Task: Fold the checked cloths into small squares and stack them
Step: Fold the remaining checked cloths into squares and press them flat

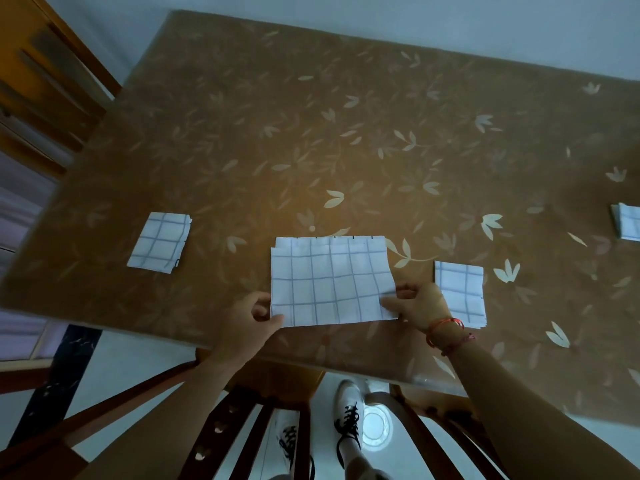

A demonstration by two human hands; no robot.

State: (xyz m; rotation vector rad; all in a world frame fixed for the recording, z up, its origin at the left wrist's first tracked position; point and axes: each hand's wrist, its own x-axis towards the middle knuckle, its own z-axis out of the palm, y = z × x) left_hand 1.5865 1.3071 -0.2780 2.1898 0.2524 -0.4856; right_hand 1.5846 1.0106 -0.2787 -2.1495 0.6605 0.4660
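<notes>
A white checked cloth, folded to a wide rectangle, lies on the brown floral table near its front edge. My left hand pinches its near left corner. My right hand pinches its near right edge, thumb on top. A folded checked square lies to the left. Another folded stack lies just right of my right hand, partly hidden by my wrist. A third folded pile shows at the right edge, cut off by the frame.
A wooden chair stands under the table's front edge, with my shoes visible on the pale floor below. A wooden cabinet is at the far left. A wall runs behind the table.
</notes>
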